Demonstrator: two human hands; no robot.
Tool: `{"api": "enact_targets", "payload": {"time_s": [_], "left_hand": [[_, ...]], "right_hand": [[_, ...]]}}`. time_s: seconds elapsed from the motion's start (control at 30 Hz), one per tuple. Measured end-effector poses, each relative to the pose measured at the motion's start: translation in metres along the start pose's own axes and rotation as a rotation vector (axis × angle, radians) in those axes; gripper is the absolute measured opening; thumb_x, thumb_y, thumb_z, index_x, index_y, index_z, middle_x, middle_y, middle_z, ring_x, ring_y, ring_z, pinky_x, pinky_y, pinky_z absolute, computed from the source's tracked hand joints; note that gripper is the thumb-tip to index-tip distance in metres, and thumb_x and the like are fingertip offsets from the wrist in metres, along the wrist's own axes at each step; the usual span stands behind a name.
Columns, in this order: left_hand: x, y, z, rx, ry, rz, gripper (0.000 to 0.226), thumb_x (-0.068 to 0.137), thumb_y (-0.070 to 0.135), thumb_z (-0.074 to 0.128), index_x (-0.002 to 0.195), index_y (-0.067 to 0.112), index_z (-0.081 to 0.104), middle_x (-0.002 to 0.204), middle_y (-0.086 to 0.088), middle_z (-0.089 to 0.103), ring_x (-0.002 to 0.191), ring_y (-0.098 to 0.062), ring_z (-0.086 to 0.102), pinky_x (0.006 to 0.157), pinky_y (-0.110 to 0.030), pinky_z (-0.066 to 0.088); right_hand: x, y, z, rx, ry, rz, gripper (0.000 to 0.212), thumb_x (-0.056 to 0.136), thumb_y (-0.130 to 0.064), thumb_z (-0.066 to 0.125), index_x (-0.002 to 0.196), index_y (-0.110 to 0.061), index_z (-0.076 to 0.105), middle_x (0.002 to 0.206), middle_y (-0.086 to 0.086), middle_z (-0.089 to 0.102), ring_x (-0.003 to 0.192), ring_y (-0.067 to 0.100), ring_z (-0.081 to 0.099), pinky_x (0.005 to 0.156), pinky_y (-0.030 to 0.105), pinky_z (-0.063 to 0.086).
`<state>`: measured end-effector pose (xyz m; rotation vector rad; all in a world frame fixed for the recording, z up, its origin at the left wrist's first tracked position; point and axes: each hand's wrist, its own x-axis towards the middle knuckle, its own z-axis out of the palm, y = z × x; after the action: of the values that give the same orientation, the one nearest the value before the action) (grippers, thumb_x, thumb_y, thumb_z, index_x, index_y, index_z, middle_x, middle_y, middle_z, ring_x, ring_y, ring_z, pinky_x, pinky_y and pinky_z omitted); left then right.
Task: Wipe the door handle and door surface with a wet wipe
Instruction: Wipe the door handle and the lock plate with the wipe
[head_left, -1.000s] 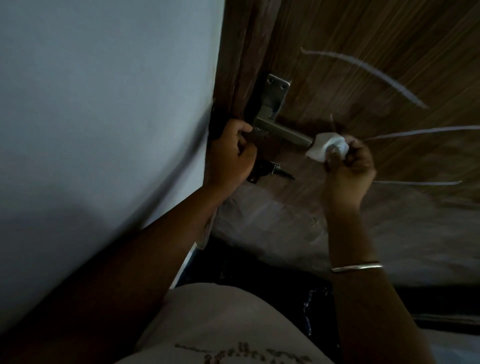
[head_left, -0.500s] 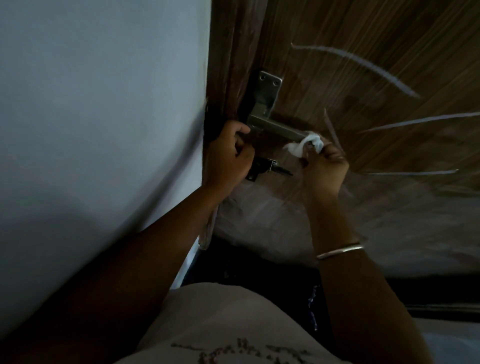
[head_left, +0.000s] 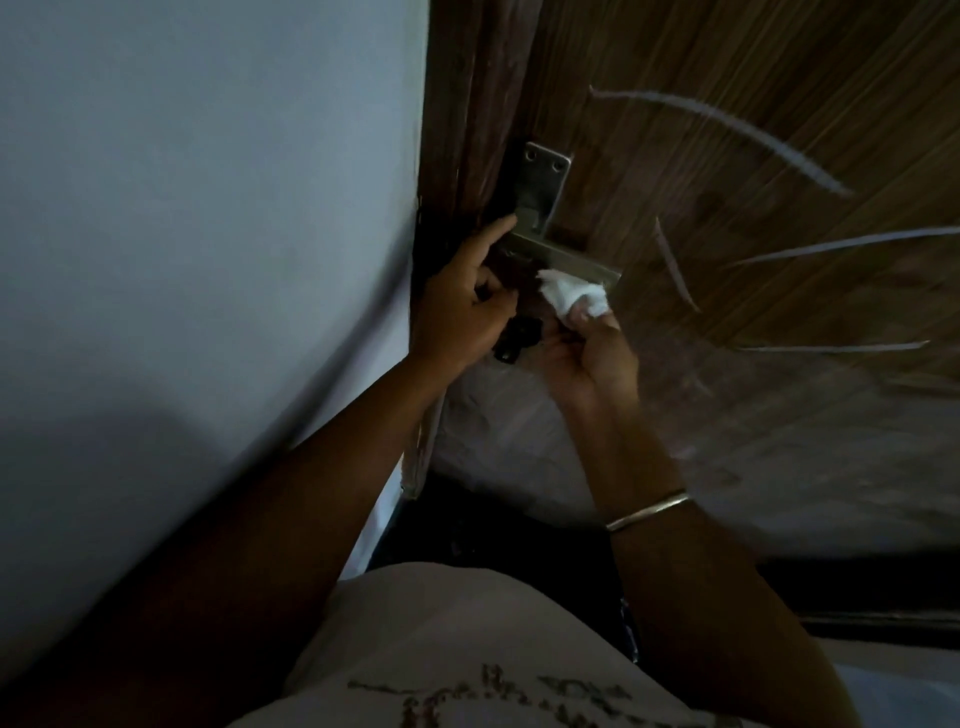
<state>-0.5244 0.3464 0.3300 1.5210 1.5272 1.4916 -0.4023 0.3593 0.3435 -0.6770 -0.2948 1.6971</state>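
A metal lever handle (head_left: 566, 255) on a steel backplate (head_left: 540, 182) is fixed to the brown wooden door (head_left: 753, 93). My right hand (head_left: 589, 358) pinches a crumpled white wet wipe (head_left: 574, 293) against the underside of the lever. My left hand (head_left: 462, 306) grips the door's edge beside the handle, with its forefinger stretched up to the lever's base. A dark key or latch (head_left: 517, 338) shows between the two hands, partly hidden.
A pale grey wall (head_left: 208, 208) fills the left side and meets the dark door frame (head_left: 452, 104). Pale streaks (head_left: 727, 124) cross the door panel. The lower part of the door is lighter and scuffed. My light shirt (head_left: 457, 649) fills the bottom.
My right hand has slid the wipe leftward along the lever, from its free end toward the middle. My left forefinger has stretched up to the lever's base.
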Motion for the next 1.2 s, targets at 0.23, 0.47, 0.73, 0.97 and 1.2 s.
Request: {"api": "enact_targets", "payload": {"time_s": [0.23,0.47,0.73,0.97,1.2], "left_hand": [[0.005,-0.001,-0.008,-0.046,-0.009,-0.07,0.053,0.085,-0.003,0.053,0.134,0.015,0.046,0.123,-0.008,0.061,0.102,-0.003,0.057,0.088,-0.009,0.045],[0.003,-0.007,-0.006,-0.028,0.018,-0.052,0.058,0.08,-0.007,0.053,0.132,0.02,0.049,0.062,-0.005,0.053,0.053,-0.004,0.047,0.056,-0.009,0.042],[0.006,-0.011,-0.008,-0.123,-0.05,-0.097,0.054,0.082,-0.002,0.049,0.132,0.019,0.049,0.133,0.002,0.051,0.123,-0.011,0.048,0.104,-0.023,0.04],[0.002,-0.011,-0.012,-0.08,-0.144,-0.068,0.065,0.082,-0.005,0.054,0.139,0.021,0.037,0.138,-0.009,0.05,0.118,-0.024,0.054,0.101,-0.03,0.045],[0.007,-0.008,-0.02,-0.074,-0.08,-0.105,0.055,0.084,-0.003,0.053,0.134,0.018,0.045,0.122,-0.009,0.061,0.109,-0.017,0.058,0.093,-0.021,0.047]], "right_hand": [[0.001,0.024,0.02,-0.011,-0.103,0.136,0.025,0.094,0.004,0.034,0.098,0.001,0.058,0.082,0.017,0.072,0.078,0.027,0.07,0.075,0.037,0.057],[0.01,0.006,0.003,0.051,0.039,0.081,0.02,0.091,0.008,0.04,0.095,0.002,0.06,0.097,0.021,0.066,0.1,0.03,0.061,0.08,0.041,0.052],[0.012,0.032,0.026,0.029,-0.046,0.207,0.032,0.094,0.001,0.038,0.125,0.003,0.047,0.112,0.025,0.063,0.096,0.033,0.065,0.075,0.043,0.057],[0.016,0.018,0.014,0.012,0.011,0.155,0.038,0.092,0.006,0.038,0.13,0.007,0.044,0.129,0.028,0.052,0.115,0.035,0.056,0.095,0.041,0.048],[0.019,0.037,0.02,-0.017,-0.04,0.197,0.026,0.094,0.0,0.037,0.115,0.001,0.052,0.089,0.021,0.071,0.078,0.03,0.071,0.06,0.04,0.059]]}}
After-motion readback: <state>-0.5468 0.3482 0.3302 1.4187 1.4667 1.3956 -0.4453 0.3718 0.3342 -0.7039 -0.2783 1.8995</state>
